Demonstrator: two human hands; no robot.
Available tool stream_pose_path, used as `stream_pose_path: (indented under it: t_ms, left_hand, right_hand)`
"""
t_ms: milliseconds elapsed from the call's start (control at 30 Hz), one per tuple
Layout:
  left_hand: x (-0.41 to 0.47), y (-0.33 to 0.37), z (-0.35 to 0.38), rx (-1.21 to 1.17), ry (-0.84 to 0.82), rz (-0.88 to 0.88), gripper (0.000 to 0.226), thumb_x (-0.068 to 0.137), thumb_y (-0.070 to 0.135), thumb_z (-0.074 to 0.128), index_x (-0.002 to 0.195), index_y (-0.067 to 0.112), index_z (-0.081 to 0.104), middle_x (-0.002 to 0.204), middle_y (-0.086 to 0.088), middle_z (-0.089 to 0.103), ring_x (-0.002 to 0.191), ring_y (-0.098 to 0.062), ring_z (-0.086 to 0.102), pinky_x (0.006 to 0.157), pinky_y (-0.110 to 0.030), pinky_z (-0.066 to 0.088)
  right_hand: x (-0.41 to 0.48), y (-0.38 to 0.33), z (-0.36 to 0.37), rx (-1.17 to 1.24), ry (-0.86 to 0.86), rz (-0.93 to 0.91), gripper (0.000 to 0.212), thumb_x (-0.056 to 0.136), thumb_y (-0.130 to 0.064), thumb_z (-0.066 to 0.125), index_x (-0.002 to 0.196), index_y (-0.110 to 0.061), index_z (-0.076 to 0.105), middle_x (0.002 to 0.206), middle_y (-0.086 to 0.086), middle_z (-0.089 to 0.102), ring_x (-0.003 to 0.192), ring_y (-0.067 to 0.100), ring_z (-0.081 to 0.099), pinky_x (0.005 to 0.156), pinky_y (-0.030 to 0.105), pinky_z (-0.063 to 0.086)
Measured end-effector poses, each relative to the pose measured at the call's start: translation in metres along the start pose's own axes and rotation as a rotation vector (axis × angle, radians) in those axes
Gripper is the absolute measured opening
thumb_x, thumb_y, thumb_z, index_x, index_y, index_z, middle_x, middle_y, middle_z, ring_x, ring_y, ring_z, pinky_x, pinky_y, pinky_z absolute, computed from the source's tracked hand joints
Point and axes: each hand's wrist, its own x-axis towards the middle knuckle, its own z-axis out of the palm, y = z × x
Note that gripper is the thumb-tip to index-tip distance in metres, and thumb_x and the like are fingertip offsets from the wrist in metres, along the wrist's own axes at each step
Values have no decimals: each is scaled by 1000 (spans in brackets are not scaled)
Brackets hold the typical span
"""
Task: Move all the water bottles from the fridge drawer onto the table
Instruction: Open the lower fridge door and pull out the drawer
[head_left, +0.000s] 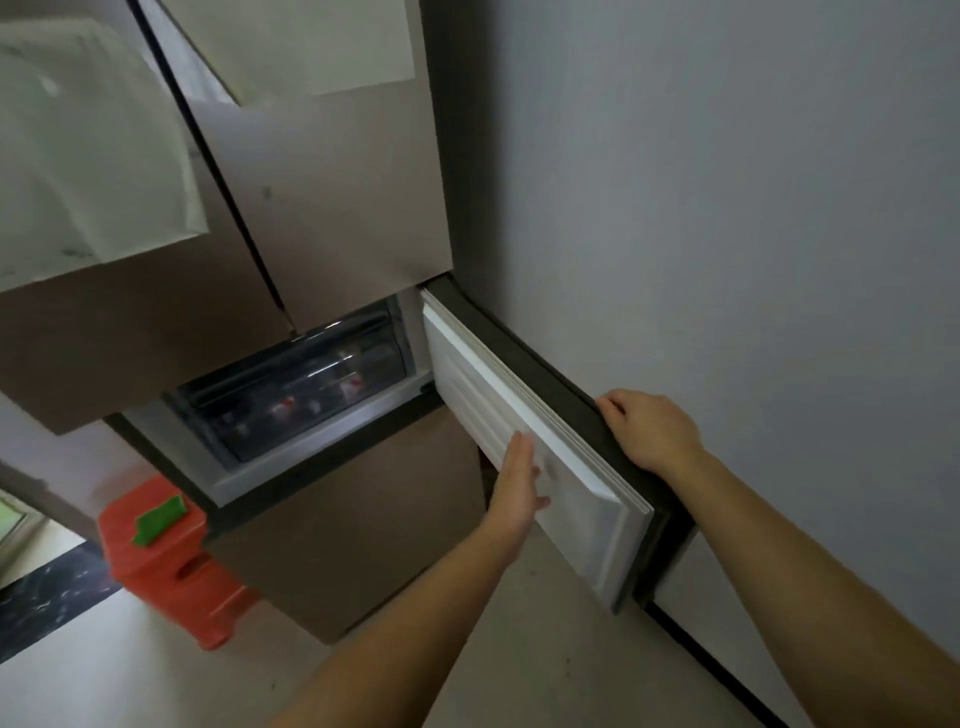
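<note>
A small fridge door (524, 441) stands swung open to the right, its white inner side facing me. My right hand (647, 431) grips the door's dark top edge with curled fingers. My left hand (517, 480) lies flat with straight fingers against the white inner panel. Behind the open door is a clear plastic fridge drawer (296, 387), pushed in. Water bottles (311, 400) with red-and-white labels show dimly through its front.
The brown fridge (322, 187) fills the upper left, with white sheets stuck on its upper doors. A grey wall (727, 182) rises close on the right. An orange plastic stool (166, 551) with a green piece on top stands on the floor at the left.
</note>
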Motion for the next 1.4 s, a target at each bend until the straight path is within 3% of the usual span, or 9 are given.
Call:
stream_pose_path:
  t_ms: [167,333,533,600,733,867,967,1167,1400]
  left_hand:
    - [57,38,20,-105,73,6,65,100,60,32,154,26,26,159,-5,31,142,-26,37,108,-52,43]
    - [71,43,42,-31,59,8,69,98,66,31,156,33,15,162,-1,23,144,-26,33,108,-53,42]
    - [74,62,29,9,78,23,66,99,64,30,156,31,21,162,2,22,146,-26,30,113,-52,37]
    - [71,64,8,68,103,23,71,94,71,33,155,35,24,160,7,25,146,-24,29,117,-51,29]
    - [62,62,-67,468,320,181,65,102,57,27,158,25,16,166,5,6,152,-15,5,121,-35,4]
    - [49,51,-159,769,513,155,66,102,55,29,158,24,12,167,0,-1,153,-21,6,121,-42,11]
    - [42,43,-224,867,566,80,72,100,58,32,159,23,7,166,-2,-6,152,-26,11,119,-47,19]
    - [44,28,-336,1014,562,-18,85,97,59,42,159,21,-3,165,-7,-17,153,-31,-1,120,-52,18]
    - [81,35,-438,1454,461,37,84,97,53,43,158,17,-2,165,-13,-7,152,-35,-3,121,-52,15]
  right_hand:
    - [3,28,-9,-80,266,-70,38,105,-40,36,111,-21,69,103,4,71,83,26,65,62,30,42]
    - [18,47,-3,-157,218,-169,44,105,-42,37,132,-17,62,115,7,70,90,27,67,74,38,55]
    - [50,48,1,-214,291,-19,34,102,-25,37,89,-7,62,87,14,68,76,29,62,75,38,48]
    - [62,39,4,-205,291,39,39,102,-31,33,93,-6,62,93,16,68,85,32,62,85,45,46]
    - [92,-1,17,-257,166,64,60,103,-48,27,136,-2,48,135,24,54,122,39,51,104,54,33]
    - [108,-66,51,-268,108,-107,73,102,-54,26,157,-8,15,162,22,16,150,40,12,118,60,8]
    - [108,-130,96,-259,67,-298,72,101,-52,34,158,-14,10,166,17,3,153,36,-1,121,53,2]
    - [112,-235,195,-23,-236,-433,73,98,-42,52,157,-14,18,164,13,18,152,31,11,122,50,17]
    - [142,-319,264,501,-588,-60,67,98,-31,59,156,-19,27,156,7,37,138,27,41,112,38,38]
